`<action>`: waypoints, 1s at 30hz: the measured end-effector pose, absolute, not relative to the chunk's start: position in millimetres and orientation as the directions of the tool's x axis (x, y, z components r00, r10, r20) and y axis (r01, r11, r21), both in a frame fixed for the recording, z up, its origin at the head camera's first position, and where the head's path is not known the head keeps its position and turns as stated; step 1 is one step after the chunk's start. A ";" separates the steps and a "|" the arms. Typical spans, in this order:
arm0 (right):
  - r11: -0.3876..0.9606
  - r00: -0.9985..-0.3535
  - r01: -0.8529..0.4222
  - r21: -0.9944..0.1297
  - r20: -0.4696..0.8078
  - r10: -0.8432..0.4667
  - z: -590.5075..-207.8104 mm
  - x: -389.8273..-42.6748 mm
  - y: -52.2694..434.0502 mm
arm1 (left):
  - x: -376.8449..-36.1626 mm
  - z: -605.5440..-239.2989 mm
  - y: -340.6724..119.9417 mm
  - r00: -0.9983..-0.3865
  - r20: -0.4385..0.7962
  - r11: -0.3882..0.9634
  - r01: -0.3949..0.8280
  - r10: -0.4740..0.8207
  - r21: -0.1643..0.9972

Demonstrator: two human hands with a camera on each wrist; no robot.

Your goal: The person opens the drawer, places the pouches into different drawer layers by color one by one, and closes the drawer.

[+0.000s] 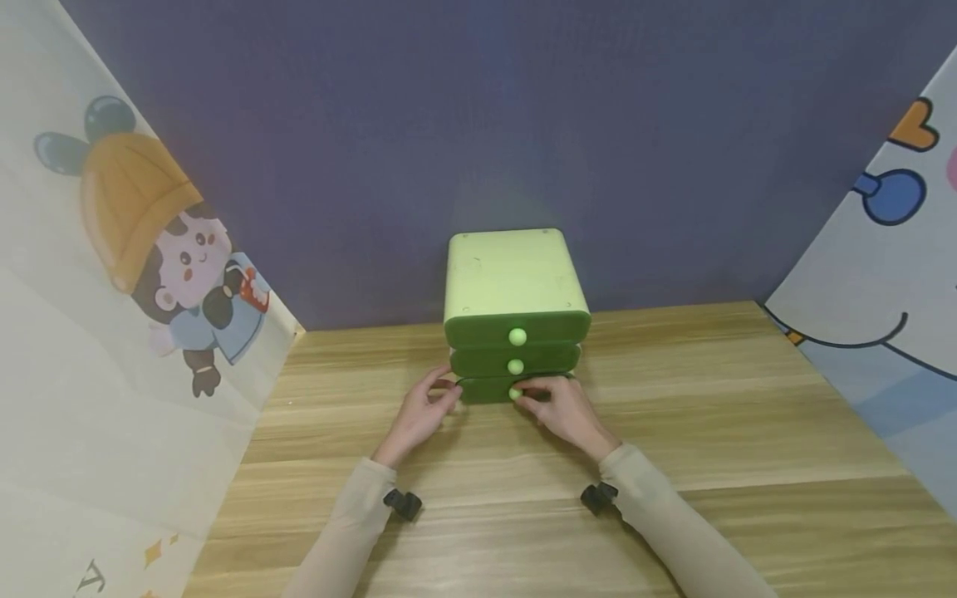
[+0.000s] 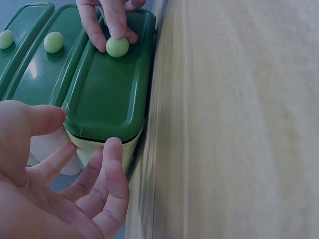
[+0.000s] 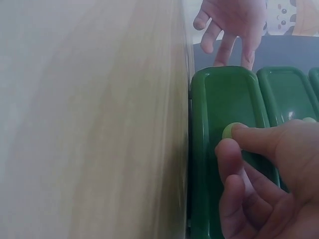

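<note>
— Wooden counter (image 1: 710, 432), purple wall: where's the drawer (image 2: 107, 89)?
— Bottom of the chest (image 1: 514, 316). Your right hand (image 1: 562, 409) pinches its knob (image 2: 117, 47); left hand (image 1: 420, 415), fingers relaxed, steadies the corner. Next, likely a straight pull.

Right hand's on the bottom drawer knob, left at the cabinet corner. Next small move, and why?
Probably a short straight pull toward the person. The right hand already pinches the bottom drawer's knob, the bottom drawer looks at most slightly out, and the left hand touches the cabinet's left corner, placed to brace it against sliding on the table.
</note>
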State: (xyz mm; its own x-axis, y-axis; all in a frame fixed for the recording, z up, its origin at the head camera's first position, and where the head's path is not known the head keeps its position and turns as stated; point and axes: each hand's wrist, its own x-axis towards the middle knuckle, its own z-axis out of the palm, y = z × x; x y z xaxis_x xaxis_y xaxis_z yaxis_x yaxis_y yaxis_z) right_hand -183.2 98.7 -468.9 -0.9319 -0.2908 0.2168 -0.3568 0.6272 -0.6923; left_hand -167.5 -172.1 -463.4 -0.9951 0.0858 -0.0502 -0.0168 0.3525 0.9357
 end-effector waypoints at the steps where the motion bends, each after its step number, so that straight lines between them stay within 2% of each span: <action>1: 0.630 -0.932 -0.356 -0.690 0.219 -0.287 -469.1 -183.5 98.7 | -167.3 -463.3 -171.9 -0.995 -0.050 0.353 -0.017 0.085 0.935; 18: 0.583 -0.934 -0.341 -0.737 0.193 -0.302 -468.7 -184.9 95.1 | -168.6 -460.8 -175.4 -0.996 -0.048 0.380 -0.014 0.081 0.925; 24: 0.508 -0.940 -0.302 -0.806 0.164 -0.299 -466.7 -174.7 106.2 | -164.5 -456.0 -175.6 -0.996 -0.039 0.394 -0.003 0.083 0.919; 30: 0.491 -0.949 -0.302 -0.817 0.208 -0.237 -464.4 -158.3 130.7 | -155.5 -447.5 -177.3 -0.996 -0.002 0.456 0.039 0.089 0.889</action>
